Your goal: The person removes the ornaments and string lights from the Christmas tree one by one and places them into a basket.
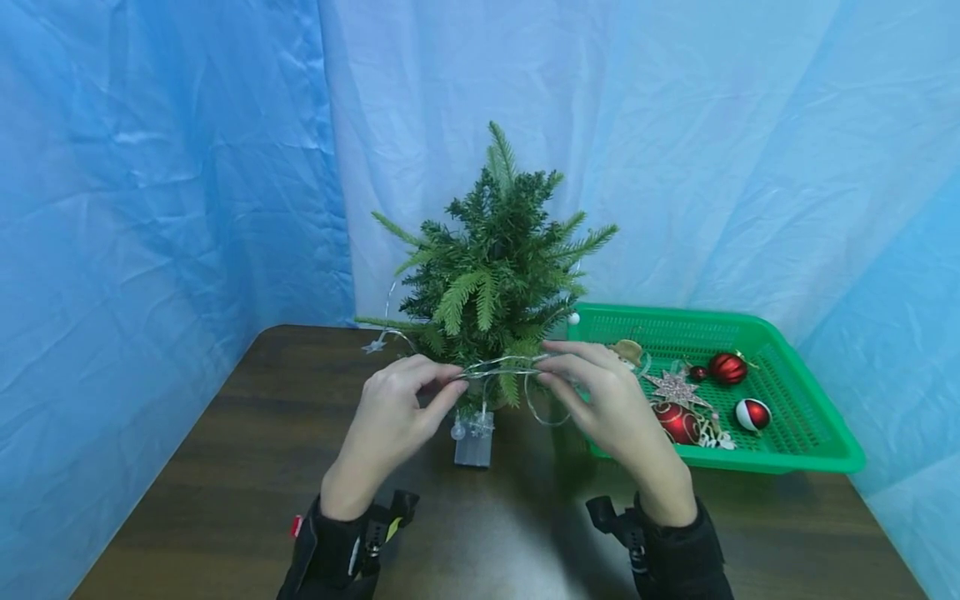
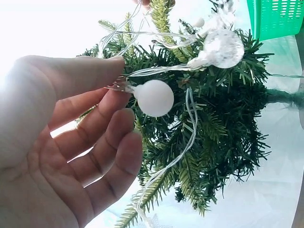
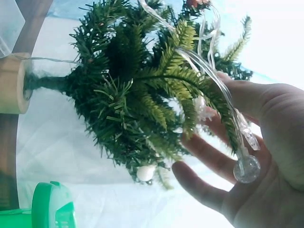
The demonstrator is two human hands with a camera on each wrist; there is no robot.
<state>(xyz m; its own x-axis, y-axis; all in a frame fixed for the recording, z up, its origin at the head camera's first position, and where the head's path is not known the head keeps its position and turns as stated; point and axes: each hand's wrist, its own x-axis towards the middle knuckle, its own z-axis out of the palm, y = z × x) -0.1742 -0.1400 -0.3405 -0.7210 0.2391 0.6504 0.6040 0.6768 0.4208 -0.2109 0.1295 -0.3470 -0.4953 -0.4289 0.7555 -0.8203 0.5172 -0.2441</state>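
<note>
A small artificial Christmas tree point(image 1: 495, 250) stands upright on the brown table. In front of its lower branches, a clear-wired string of lights point(image 1: 501, 365) stretches between the two hands. My left hand point(image 1: 393, 412) pinches the wire between thumb and forefinger, beside a white round bulb point(image 2: 155, 98) and a clear bulb point(image 2: 224, 48). On the other side, my right hand point(image 1: 603, 396) holds the wire with thumb and fingertips; a clear bulb point(image 3: 247, 168) hangs by its palm. More wire runs around the tree, with a star-shaped light point(image 1: 374, 343) at its left.
A green basket point(image 1: 821, 417) on the right holds red baubles point(image 1: 727, 367), a glittery star point(image 1: 675, 387) and other ornaments. A grey box point(image 1: 473, 451) lies before the tree's wooden base point(image 3: 13, 85). Blue cloth point(image 1: 187, 167) hangs behind the table.
</note>
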